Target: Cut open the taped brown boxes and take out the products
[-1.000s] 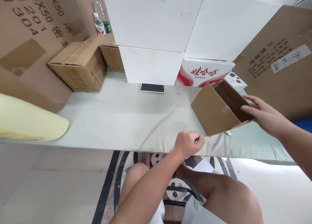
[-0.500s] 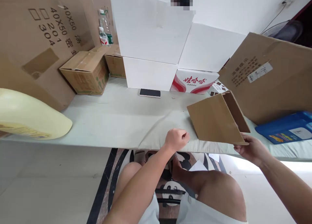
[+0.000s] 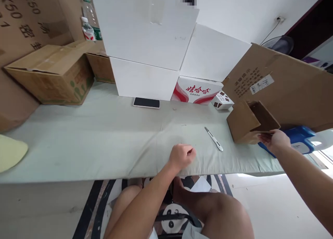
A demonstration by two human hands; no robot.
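My right hand [image 3: 275, 142] grips the lower front edge of a small brown cardboard box [image 3: 238, 122], thumb above and fingers below. The box is tilted, its open side facing right. Closed in a fist, my left hand [image 3: 181, 156] rests on the pale cloth near the table's front edge, with nothing visible in it. Between the fist and the box lies a slim white cutter knife [image 3: 213, 139], slanting across the cloth. Right behind the box is a blue jug [image 3: 299, 136], partly covered by my right hand.
A phone [image 3: 146, 103] lies before stacked white boxes [image 3: 145, 79]. A red-and-white carton [image 3: 196, 90] and a small patterned box [image 3: 222, 101] stand beside them. Large cardboard sheets [image 3: 283, 83] flank the table [image 3: 91, 142]. Brown boxes [image 3: 52, 76], bottles [image 3: 88, 29] and a yellow container [image 3: 11, 152] are left.
The cardboard box has moved right and back with my right hand, uncovering the cutter knife. My left fist stays on the cloth. The view has turned somewhat to the right.
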